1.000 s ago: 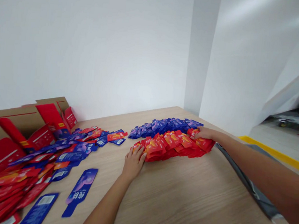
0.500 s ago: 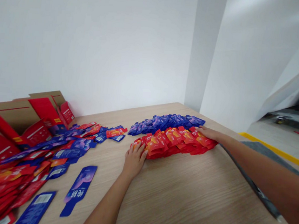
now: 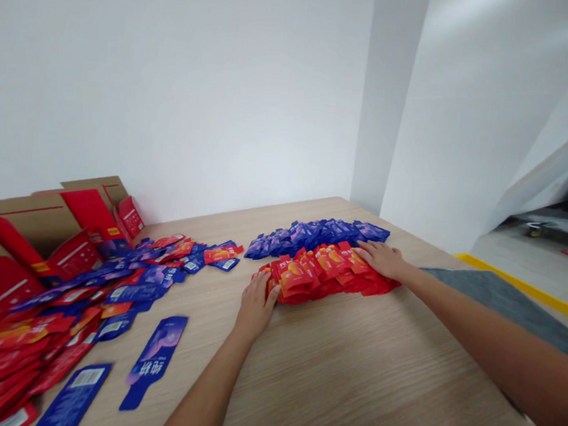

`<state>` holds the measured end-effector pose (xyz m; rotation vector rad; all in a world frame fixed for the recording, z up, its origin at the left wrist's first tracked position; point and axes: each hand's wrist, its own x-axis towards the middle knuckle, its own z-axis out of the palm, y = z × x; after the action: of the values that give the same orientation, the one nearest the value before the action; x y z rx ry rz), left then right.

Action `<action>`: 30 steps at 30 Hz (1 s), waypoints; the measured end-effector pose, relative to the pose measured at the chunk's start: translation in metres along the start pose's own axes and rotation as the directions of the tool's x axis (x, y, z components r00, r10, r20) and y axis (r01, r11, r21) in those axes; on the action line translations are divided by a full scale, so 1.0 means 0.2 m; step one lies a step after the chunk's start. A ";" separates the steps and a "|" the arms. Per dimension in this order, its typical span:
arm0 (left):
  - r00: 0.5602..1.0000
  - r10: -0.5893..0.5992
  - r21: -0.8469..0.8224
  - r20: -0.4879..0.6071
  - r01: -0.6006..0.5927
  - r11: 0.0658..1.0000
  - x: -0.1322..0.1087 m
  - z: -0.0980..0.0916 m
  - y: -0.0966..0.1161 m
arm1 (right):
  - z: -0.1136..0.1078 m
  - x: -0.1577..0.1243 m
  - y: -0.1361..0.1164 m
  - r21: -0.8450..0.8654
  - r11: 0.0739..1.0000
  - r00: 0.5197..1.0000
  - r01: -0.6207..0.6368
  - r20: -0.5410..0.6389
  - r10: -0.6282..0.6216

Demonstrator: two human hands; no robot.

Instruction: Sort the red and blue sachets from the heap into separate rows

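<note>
A row of overlapping red sachets [image 3: 326, 270] with orange prints lies on the wooden table. My left hand [image 3: 256, 302] is closed around its left end, fingers bent over the edge and thumb on the near side. At the opposite end, my right hand [image 3: 380, 257] grips the sachets with its fingers over their tops. The row is held between both hands; the sachets under my right palm are partly hidden. Right behind it is a similar row of blue sachets [image 3: 307, 234].
Mixed red and blue sachets are heaped [image 3: 126, 285] at the left, beside opened red cardboard boxes [image 3: 80, 220]. Two blue sachets lie apart at the front, one of them face up [image 3: 155, 361]. Beyond the table's right edge are a grey cloth [image 3: 496, 300] and a yellow rim [image 3: 523, 281].
My right hand has moved left over the end of the red row, and the row is shorter. My left hand stays at its end. The view has shifted slightly.
</note>
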<state>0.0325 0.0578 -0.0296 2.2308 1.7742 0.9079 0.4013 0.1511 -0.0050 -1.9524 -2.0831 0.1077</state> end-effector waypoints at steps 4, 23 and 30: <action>0.997 -0.075 0.071 0.015 0.074 0.995 -0.01 -0.01 0.02 | -0.01 -0.03 -0.06 -0.022 0.999 0.998 0.044 0.052 -0.042; 0.996 0.085 0.105 -0.011 -0.083 0.991 -0.02 0.00 0.02 | -0.14 -0.28 0.01 0.134 0.966 0.962 -0.221 -0.131 0.238; 0.993 0.107 0.172 -0.057 -0.096 0.980 -0.01 0.02 0.00 | -0.05 -0.23 -0.12 0.139 0.954 0.947 -0.267 -0.144 0.287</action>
<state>0.0337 0.0571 -0.0341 2.4438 1.8444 0.8907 0.3830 0.1020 0.0022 -2.0946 -1.6537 0.1208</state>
